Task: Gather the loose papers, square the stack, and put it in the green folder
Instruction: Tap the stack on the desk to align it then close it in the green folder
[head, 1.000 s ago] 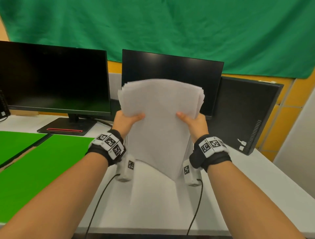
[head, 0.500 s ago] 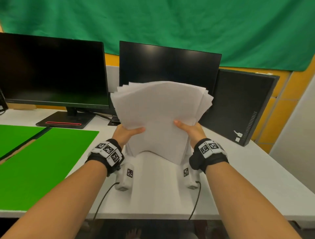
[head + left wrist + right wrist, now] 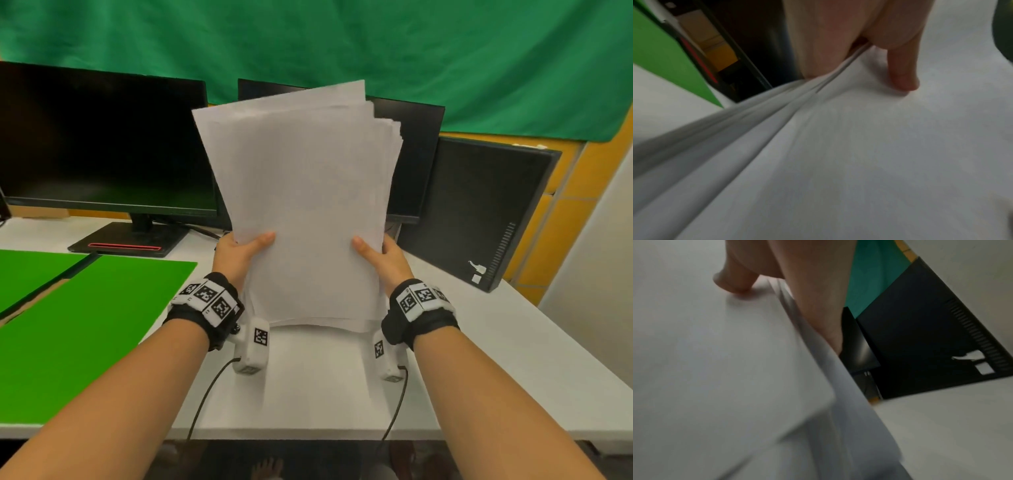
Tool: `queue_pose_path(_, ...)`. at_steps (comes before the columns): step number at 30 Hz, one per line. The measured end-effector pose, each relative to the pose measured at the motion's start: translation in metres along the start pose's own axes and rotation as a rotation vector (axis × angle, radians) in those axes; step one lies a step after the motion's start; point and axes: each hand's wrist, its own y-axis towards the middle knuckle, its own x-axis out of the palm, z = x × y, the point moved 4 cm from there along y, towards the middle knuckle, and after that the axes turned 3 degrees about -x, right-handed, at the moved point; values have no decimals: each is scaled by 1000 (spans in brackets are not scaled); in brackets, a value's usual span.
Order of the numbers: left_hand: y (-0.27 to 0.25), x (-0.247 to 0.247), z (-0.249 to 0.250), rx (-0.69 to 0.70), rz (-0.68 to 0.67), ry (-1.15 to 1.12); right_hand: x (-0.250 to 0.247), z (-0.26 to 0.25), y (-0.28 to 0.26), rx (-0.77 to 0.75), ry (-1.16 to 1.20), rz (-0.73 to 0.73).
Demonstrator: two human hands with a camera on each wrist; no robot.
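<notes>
One stack of white papers [image 3: 308,205] is standing upright on the white desk [image 3: 496,359], its bottom edge resting on the surface and its top edges fanning out unevenly at the upper right. Two hands are pinching it low on its sides: the left hand [image 3: 236,255] is gripping the left edge and the right hand [image 3: 385,257] the right edge, each thumb pressing the front sheet with the fingers behind. One green folder [image 3: 85,335] is lying open and flat at the left, well apart from the stack. Three dark monitors [image 3: 102,137] are lining the far side. Bare desk is showing near and right of the stack.
</notes>
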Motion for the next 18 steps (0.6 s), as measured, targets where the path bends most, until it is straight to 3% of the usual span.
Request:
queue_pose_path(4,-8,0,-12,-51,-83,35,4,35,-16,84,58,42)
queue_pose_path(9,-8,-7,-18,-56,-109,97,0,45,-20,78,73,92)
queue_pose_path(14,-1,-5,-18,-106,-193,205,5,39,-13,38,-14,-10)
queue_pose_path(18,-1,-16,-18,-90,-132,179,-2,67,-15,249,-416,-264)
